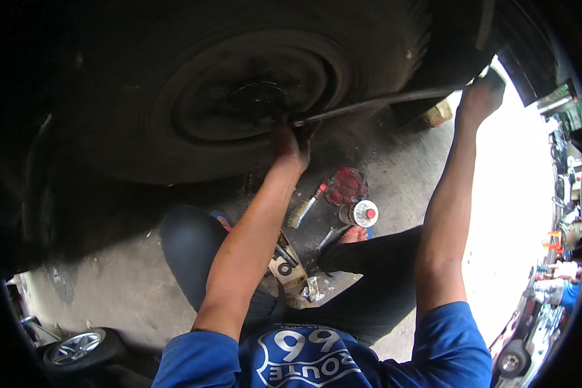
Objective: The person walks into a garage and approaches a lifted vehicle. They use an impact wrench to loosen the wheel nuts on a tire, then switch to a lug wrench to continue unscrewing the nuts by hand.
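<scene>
A large dark wheel with its tyre (258, 139) fills the upper left, its hub in deep shade. From the hub's lower right a long metal bar (381, 102) runs out to the right, rising slightly. My left hand (291, 143) is at the bar's inner end, close against the wheel, its fingers dim but apparently closed round it. Whatever fitting sits at that end is lost in the dark. At the far right my right hand (485, 94), darkened by dirt or a glove, grips the bar's outer end, arm stretched out.
Below the wheel lie a wire brush (308, 205), a red smeared pad-like thing (348, 185), a white can with a red cap (359, 213) and an open beige case (290, 275). A yellowish block (438, 114) stands behind. A loose wheel (77, 347) lies lower left.
</scene>
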The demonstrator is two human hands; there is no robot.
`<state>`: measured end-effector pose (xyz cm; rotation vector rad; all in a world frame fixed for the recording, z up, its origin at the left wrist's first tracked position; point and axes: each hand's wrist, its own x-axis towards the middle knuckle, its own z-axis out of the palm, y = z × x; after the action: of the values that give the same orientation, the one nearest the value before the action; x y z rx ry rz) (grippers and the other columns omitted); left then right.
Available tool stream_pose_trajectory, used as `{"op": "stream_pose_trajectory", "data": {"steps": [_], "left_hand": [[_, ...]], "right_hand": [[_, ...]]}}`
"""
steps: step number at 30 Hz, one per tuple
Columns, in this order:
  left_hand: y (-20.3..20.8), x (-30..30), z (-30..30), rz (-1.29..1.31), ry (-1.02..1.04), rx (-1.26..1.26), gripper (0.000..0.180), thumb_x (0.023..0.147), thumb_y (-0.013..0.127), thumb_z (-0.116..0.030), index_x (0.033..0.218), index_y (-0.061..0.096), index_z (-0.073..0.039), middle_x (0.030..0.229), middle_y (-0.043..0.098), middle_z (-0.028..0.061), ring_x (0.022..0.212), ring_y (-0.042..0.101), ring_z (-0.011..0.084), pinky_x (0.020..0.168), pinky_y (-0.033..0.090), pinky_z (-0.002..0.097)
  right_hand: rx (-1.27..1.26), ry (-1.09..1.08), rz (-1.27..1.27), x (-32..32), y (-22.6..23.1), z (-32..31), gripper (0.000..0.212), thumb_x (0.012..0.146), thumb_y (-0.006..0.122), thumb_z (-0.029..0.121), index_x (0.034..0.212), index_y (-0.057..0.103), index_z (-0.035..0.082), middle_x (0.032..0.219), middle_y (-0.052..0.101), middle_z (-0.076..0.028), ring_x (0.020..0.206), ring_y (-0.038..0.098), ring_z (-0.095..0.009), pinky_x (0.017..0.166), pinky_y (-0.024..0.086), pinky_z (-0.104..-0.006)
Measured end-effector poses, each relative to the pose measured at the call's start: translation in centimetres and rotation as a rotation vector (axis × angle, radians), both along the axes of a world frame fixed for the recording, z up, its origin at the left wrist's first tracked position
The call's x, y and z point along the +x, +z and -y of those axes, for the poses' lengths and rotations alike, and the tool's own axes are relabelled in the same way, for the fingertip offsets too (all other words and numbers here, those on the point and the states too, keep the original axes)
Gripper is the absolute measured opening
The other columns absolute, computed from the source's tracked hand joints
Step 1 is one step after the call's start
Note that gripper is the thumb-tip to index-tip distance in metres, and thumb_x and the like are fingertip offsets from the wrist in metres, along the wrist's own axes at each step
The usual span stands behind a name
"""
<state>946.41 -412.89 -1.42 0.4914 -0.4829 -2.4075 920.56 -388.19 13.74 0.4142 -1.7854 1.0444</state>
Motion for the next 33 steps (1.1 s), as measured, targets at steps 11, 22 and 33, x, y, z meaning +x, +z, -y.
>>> {"op": "stream_pose_trajectory", "data": {"steps": [11,22,33], "left_hand": [[-4.1,-0.3,1.4,0.619,-0.058,-0.821,0.055,0.103,0.04,-0.029,0.149,0.033,0.0,0.156,0.031,0.0193,0.142,0.032,0.0314,0.116,0.027,0.0358],[-1.2,0.5,0.2,0.135,-0.08,0.009,0.031,0.102,0.048,-0.034,0.125,0.053,-0.015,0.114,0.058,0.0047,0.097,0.062,0.0189,0.077,0.056,0.0395],[-0.8,1.1,1.3,-0.153,-0.115,0.27,0.017,0.102,0.049,-0.034,0.105,0.059,-0.021,0.088,0.058,-0.0063,0.064,0.055,0.009,0.055,0.048,0.0243]], "right_hand": [[-1.476,0.233,1.168,2.6,-36.4,-3.1,0.021,0.094,0.042,0.018,0.098,0.051,-0.001,0.09,0.055,-0.017,0.071,0.057,-0.03,0.066,0.052,-0.0501],[-0.782,0.553,0.249,17.3,4.2,3.1,0.024,0.102,0.05,0.023,0.11,0.049,0.001,0.072,0.047,-0.005,0.06,0.049,-0.016,0.054,0.045,-0.0313],[-0.081,0.738,-0.342,31.1,13.9,19.1,0.019,0.101,0.056,0.019,0.113,0.059,0.005,0.086,0.065,-0.008,0.071,0.061,-0.014,0.058,0.049,-0.0263]]}}
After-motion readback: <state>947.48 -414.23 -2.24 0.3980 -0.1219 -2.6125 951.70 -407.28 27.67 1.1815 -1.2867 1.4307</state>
